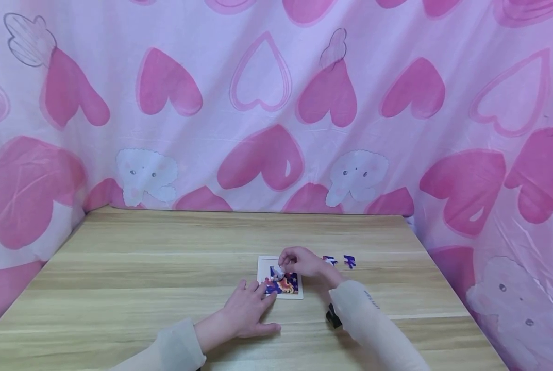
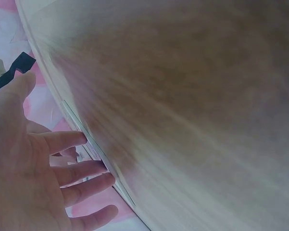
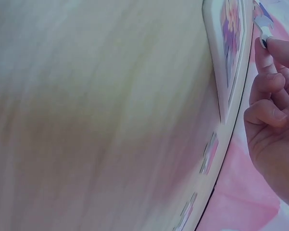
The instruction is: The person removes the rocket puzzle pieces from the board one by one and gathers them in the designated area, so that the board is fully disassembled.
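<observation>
A white-framed jigsaw puzzle board [image 1: 295,296] lies on the table, partly filled with purple and orange picture pieces. My right hand [image 1: 301,262] is over its upper right part and pinches a puzzle piece [image 1: 278,273] between thumb and forefinger. In the right wrist view that puzzle piece [image 3: 264,26] is held up off the board, its other fingers curled loosely below. With fingers spread, my left hand [image 1: 249,312] rests at the board's lower left edge, the fingertips touching it. The left wrist view shows the left hand [image 2: 38,178] along the board's thin edge [image 2: 98,151].
Two loose purple puzzle pieces, one partly behind the right wrist [image 1: 330,260] and the other farther right [image 1: 349,261], lie right of the board. A wooden table [image 1: 165,257] spreads around, with a pink heart-patterned curtain [image 1: 257,154] behind it. A black object [image 1: 333,317] shows beneath the right forearm.
</observation>
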Demonstrator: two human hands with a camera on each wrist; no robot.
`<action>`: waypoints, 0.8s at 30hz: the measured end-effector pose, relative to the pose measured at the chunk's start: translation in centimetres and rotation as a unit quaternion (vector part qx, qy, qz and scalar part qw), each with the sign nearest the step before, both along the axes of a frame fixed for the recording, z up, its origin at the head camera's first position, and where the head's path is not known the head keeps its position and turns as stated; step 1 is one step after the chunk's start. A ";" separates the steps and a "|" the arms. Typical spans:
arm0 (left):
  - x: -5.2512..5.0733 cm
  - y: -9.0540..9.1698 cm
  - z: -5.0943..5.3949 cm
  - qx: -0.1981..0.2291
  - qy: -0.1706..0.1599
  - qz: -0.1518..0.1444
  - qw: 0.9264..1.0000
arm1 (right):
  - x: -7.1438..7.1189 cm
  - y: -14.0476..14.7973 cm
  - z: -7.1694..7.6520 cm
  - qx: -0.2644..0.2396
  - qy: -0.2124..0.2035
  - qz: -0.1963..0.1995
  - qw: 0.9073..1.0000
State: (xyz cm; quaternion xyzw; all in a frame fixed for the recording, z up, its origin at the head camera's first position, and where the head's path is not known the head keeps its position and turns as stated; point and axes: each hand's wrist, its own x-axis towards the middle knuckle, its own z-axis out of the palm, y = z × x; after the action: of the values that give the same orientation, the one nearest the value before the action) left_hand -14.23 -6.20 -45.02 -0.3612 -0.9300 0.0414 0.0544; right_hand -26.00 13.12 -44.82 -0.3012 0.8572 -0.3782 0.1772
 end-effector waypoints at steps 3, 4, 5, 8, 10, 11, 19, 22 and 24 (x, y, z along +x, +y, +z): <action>0.0 0.0 0.0 -0.001 0.001 0.000 1.000 | 0.1 0.6 0.2 -0.004 0.001 -0.001 1.000; 0.0 0.0 -0.1 -0.001 0.001 0.000 1.000 | 0.1 0.9 0.2 -0.005 0.003 -0.001 1.000; 0.0 0.0 -0.1 -0.001 0.001 0.000 1.000 | 0.1 1.1 0.2 -0.006 0.001 -0.001 1.000; 0.0 0.0 -0.1 0.000 -0.001 0.001 1.000 | 0.1 1.9 0.4 -0.013 -0.005 -0.001 1.000; 0.0 0.0 -0.1 0.000 -0.002 0.002 1.000 | 0.1 2.5 0.5 -0.017 -0.008 -0.001 1.000; 0.0 -0.1 -0.1 0.000 -0.002 0.003 1.000 | 0.1 2.8 0.5 -0.019 -0.010 -0.001 1.000; 0.0 -0.1 -0.1 -0.001 -0.003 0.004 1.000 | 0.0 5.1 0.7 -0.025 -0.018 -0.010 0.999; 0.1 -0.1 0.0 -0.003 -0.002 0.004 1.000 | 0.2 6.0 0.8 -0.026 -0.023 -0.013 0.999; 0.1 0.0 0.0 -0.005 -0.002 0.004 1.000 | 0.3 6.5 0.7 -0.023 -0.029 -0.016 0.999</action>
State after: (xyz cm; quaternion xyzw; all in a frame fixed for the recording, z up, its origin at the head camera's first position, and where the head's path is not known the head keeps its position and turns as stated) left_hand -14.17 -6.25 -44.99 -0.3574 -0.9315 0.0456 0.0505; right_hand -25.73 19.62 -44.09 -0.2800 0.8474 -0.4097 0.1889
